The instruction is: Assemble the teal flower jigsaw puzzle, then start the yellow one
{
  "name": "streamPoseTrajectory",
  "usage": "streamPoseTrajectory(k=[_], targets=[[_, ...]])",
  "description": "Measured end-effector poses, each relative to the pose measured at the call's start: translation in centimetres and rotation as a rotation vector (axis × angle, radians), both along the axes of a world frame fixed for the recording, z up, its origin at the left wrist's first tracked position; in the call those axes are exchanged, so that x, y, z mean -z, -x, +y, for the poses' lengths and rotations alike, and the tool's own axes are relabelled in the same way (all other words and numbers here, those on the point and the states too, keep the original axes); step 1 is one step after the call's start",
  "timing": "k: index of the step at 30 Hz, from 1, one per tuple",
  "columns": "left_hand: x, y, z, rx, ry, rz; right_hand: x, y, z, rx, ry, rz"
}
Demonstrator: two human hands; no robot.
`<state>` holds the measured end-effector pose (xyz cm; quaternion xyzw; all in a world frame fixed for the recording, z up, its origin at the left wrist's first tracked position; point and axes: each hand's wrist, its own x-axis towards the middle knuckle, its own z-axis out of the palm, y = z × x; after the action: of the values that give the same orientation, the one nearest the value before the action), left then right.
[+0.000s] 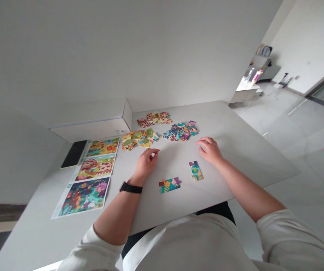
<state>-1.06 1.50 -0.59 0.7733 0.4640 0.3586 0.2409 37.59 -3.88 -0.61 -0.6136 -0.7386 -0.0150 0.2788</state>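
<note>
3 piles of puzzle pcs (181, 131) lie mid-table (243, 143); joined section (169, 184) and 2nd section (196, 170) sit nearer me, picture sheets (84, 196) to L. Judged: joining step in hand; next move calls for picking a matching pc. L hand (147, 164) curled, half closed, can't tell if holding anything. R hand (210, 150) relaxed, fingers slightly open, holding nothing, near 2nd section.

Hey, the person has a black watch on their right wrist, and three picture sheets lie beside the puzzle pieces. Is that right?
Not quite: the black watch is on the left wrist, not the right, as the head view shows. The three picture sheets do lie beside the puzzle pieces.
</note>
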Motion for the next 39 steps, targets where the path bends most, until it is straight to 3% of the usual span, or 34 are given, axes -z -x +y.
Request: streamPoseTrajectory(k=[6, 11, 18, 25, 32, 39], targets=[[0.3, -0.2, 0.7, -0.081, 0.064, 0.007, -1.7, 2.0, 3.0, -0.07, 0.101, -0.072], [0.5, -0.3, 0.7, -0.056, 0.077, -0.015, -3.1, 5.1, 6.2, -0.096, 0.135, -0.16], [0.9, -0.3, 0.9, -0.045, 0.099, -0.056, -3.3, 8.9, 8.8, -0.101, 0.212, -0.343], [1.0, -0.4, 1.0, -0.046, 0.109, -0.065, -2.2, 7.4, 8.5, -0.063, 0.274, -0.36], [0.7, -0.5, 1.1, -0.042, 0.133, -0.067, -2.1, 5.6, 7.9, 0.105, 0.303, -0.303], [0.6, -0.6, 1.1, -0.055, 0.16, -0.064, -1.7, 5.8, 7.9, 0.061, 0.299, -0.274]])
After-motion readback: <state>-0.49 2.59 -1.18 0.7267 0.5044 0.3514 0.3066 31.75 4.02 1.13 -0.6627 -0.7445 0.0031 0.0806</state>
